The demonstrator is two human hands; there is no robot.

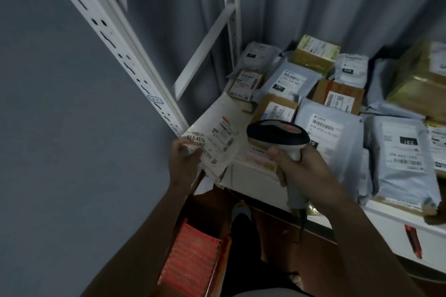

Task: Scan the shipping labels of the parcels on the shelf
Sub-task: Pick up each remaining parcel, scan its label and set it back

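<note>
We see the white shelf (251, 176) crowded with grey bags and brown boxes. Our left hand (184, 161) pinches a white parcel (217, 142) at the shelf's left corner, label up. Our right hand (296, 166) grips the scanner (277, 136) just beside it.

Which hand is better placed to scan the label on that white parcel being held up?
The right hand. It already grips the scanner, whose head sits beside the white parcel. The left hand is occupied pinching that parcel's corner, label facing up.
</note>
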